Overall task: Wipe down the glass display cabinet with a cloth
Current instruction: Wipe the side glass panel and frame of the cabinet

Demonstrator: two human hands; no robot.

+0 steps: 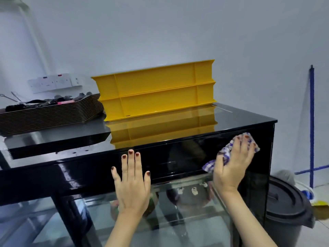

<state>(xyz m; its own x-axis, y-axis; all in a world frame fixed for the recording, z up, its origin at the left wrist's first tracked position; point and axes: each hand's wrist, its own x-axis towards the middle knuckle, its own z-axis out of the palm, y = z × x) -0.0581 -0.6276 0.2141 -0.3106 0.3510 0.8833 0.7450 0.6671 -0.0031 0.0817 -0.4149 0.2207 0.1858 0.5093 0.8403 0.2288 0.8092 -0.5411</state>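
Risks, as judged from here: the glass display cabinet (pixel 89 175) is glossy black on its top and upper band, with a clear front pane (pixel 187 223) below; a dryish or soiled cloth would likely leave smears that show on that finish; leaning hard on the pane could stress it. The two stacked yellow crates (pixel 156 91) sit on the cabinet top near its front edge; a stroke carried up over the edge could nudge them; the top beneath them can't be wiped while they stay. The stack of brown trays (pixel 49 113) on the left carries loose dark items, too blurred to name, and blocks that side the same way. A bin with a black lid (pixel 284 202) stands just beside the cabinet's right end; it may crowd a reach round that corner. The left grip (pixel 132 186) lies flat and open-palmed, fingers spread, straddling the band's lower edge and the pane; bare skin there probably leaves prints that need another pass. The right grip (pixel 233 161) has near-straight spread fingers pressing, not clenching; the cloth could slip out or bunch on a fast stroke.

Position: the purple-and-white cloth (pixel 225 151) is pinned between the right grip and the black band, near the cabinet's top right corner; its edges poke out past the fingertips and under the thumb; it's well apart from the left grip.
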